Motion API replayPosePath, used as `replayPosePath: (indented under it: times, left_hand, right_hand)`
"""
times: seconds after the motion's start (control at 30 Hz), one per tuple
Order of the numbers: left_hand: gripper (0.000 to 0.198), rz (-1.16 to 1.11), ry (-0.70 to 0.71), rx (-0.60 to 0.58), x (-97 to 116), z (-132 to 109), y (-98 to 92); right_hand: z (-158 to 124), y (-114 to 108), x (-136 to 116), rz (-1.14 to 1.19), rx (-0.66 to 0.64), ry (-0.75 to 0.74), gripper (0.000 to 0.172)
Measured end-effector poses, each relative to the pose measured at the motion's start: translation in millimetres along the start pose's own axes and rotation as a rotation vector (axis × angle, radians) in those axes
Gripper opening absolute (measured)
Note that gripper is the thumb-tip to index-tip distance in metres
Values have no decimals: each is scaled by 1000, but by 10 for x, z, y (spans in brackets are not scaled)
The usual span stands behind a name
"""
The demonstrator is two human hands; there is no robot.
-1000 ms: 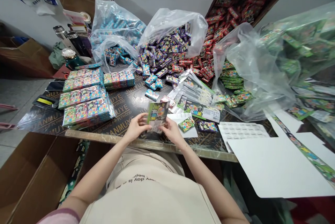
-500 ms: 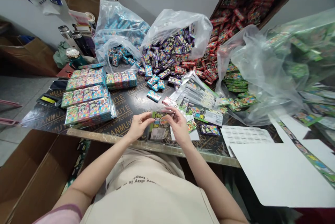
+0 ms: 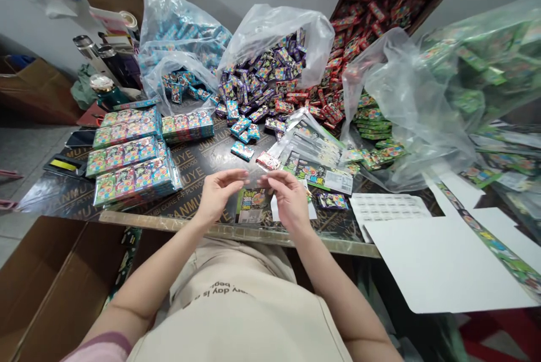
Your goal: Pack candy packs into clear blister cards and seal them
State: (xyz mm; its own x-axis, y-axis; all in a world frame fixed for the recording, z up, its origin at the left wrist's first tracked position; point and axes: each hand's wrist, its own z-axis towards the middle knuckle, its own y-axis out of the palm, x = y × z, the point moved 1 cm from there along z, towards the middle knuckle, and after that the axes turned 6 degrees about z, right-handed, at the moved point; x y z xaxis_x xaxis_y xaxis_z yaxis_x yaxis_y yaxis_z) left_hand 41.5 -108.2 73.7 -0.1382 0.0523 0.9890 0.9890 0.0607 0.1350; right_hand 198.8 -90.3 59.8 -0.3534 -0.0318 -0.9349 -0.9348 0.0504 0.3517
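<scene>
Dark plywood worktop [image 3: 203, 166] fills the view, crowded along the back and the right. At the left, sealed multi-packs [image 3: 131, 162] lie in flat stacks. I read these as the finished share, and it looks small beside what lies loose.

In the middle, near the front edge, the left hand [image 3: 217, 194] and right hand [image 3: 288, 199] face each other. Their fingers are curled narrow and pinch the clear top of a printed pouch [image 3: 250, 205], which hangs between them just over the worktop. I cannot tell whether anything is inside it.

Just beyond the right hand lies a fan of empty pouches [image 3: 315, 148]. Behind it, small boxes spill from a blue bag [image 3: 181, 57], a purple bag [image 3: 270, 66], a red carton [image 3: 376, 12] and a green bag [image 3: 426, 114]. By that heap, most of the packing seems left to do.

For room, an open cardboard carton [image 3: 40, 277] sits below the front edge at the left. A bare strip of worktop runs between the stacks and the hands. To the right, a label sheet [image 3: 389, 207] and a large white sheet [image 3: 443, 263] take up the near corner, and the white sheet juts past the edge.
</scene>
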Motion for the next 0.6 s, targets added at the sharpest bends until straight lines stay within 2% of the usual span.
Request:
replayPosePath:
  times: [0.1,0.2,0.3,0.4,0.47,0.53,0.6]
  left_hand:
    - [13,323,238,-72,169,-70,-61]
    - [7,476,376,-112,257,-118,-80]
    - [8,502,330,-104,277,-91,-109]
    - [13,458,191,-132,290,-26,-132]
    - [11,436,158,-148,315,0,-134]
    - [6,482,215,-154,344,-6,-129]
    - [8,589,330,-168,353,-42,-131]
  right_hand:
    - [34,-121,-75,-186,-58,-171,10]
    - [19,-210,-111,-306,-220,-296,10]
    - [-14,-244,-166,-377,-306,-318,12]
    - [-26,-205,-237,-413,-282,-239,11]
    - [-21,-161,-275,-398,-278,-177,9]
    - [-11,-134,-298,-380,-283,-145,9]
    - [-4,-145,-302,-378,-292,-136,9]
